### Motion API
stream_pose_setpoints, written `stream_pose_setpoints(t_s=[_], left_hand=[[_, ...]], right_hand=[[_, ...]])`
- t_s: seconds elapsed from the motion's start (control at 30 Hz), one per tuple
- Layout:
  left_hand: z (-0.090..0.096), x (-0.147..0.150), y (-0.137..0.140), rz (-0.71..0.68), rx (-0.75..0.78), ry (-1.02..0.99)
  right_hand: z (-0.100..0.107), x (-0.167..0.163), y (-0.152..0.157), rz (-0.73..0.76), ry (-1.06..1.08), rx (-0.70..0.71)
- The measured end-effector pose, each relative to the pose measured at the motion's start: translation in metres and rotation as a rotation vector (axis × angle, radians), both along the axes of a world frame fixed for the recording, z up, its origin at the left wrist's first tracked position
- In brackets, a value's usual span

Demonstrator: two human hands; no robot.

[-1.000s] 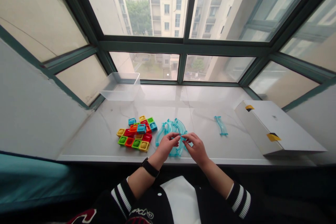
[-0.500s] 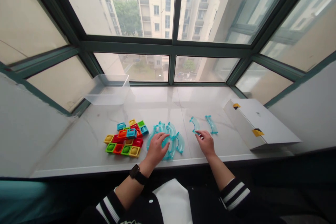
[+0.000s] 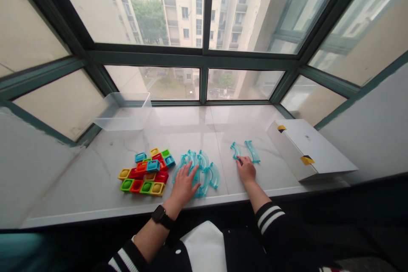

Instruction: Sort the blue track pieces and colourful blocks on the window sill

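My left hand (image 3: 184, 182) lies over a pile of clear blue curved track pieces (image 3: 204, 180), its fingers spread and partly covering them. To the right, my right hand (image 3: 246, 170) has its thumb and fingers closed on the near end of a curved track piece (image 3: 236, 150) that rests on the sill. Just beside that one lies a second curved track piece (image 3: 253, 151), apart from my fingers. Left of the pile sits a heap of coloured blocks (image 3: 147, 173) in red, green, yellow, blue and orange, touched by neither hand.
A clear plastic bin (image 3: 126, 114) stands at the back left against the window. At the right is a white box (image 3: 314, 146) with yellow and black tape. The marble sill (image 3: 191, 125) ends at a front edge near my body.
My left hand has opened out, fingers now spread flatter over the pile. The track piece at my right hand has turned slightly. The whole view has shifted a little.
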State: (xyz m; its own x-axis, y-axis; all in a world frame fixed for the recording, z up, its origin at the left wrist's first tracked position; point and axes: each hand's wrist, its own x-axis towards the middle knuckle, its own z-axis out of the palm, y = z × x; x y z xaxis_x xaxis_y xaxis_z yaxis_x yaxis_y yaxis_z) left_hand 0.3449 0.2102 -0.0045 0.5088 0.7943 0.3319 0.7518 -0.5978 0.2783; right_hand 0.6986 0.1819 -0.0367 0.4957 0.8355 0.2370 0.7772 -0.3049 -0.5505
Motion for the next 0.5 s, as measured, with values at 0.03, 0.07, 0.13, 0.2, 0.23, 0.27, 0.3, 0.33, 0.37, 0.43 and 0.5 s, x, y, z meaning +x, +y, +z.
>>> stream_pose_setpoints(t_s=[0.03, 0.07, 0.13, 0.2, 0.23, 0.27, 0.3, 0.33, 0.37, 0.43, 0.5], left_hand=[[-0.0001, 0.0001, -0.0001, 0.001, 0.000, -0.004], [-0.0003, 0.0004, -0.0003, 0.001, 0.001, -0.009], [-0.0010, 0.0012, -0.0008, -0.002, 0.007, -0.023], [-0.0017, 0.0016, -0.0011, -0.006, 0.010, -0.034], [-0.0018, 0.0015, -0.0012, -0.008, 0.008, -0.036], [-0.0017, 0.0012, -0.0013, -0.010, 0.002, -0.035], [-0.0012, 0.0009, -0.0014, -0.013, -0.007, -0.032], [-0.0004, 0.0004, -0.0016, -0.015, -0.019, -0.027], [0.0007, -0.0001, -0.0018, -0.016, -0.032, -0.021], [0.0034, -0.0009, -0.0026, -0.015, -0.053, -0.005], [0.0062, -0.0012, -0.0035, -0.012, -0.064, 0.010]], right_hand=[[-0.0011, 0.0002, 0.0001, -0.006, -0.009, -0.007], [-0.0018, 0.0004, 0.0001, -0.009, -0.015, -0.011], [-0.0026, 0.0006, -0.0003, -0.009, -0.021, -0.015], [-0.0025, 0.0002, -0.0009, -0.002, -0.028, -0.014], [-0.0023, -0.0001, -0.0011, 0.001, -0.033, -0.011], [-0.0020, -0.0004, -0.0013, 0.004, -0.038, -0.008], [-0.0018, -0.0007, -0.0013, 0.006, -0.043, -0.007], [-0.0016, -0.0010, -0.0013, 0.007, -0.047, -0.008], [-0.0015, -0.0013, -0.0012, 0.006, -0.050, -0.010], [-0.0016, -0.0019, -0.0008, 0.003, -0.051, -0.010], [-0.0020, -0.0024, -0.0008, -0.003, -0.044, 0.004]])
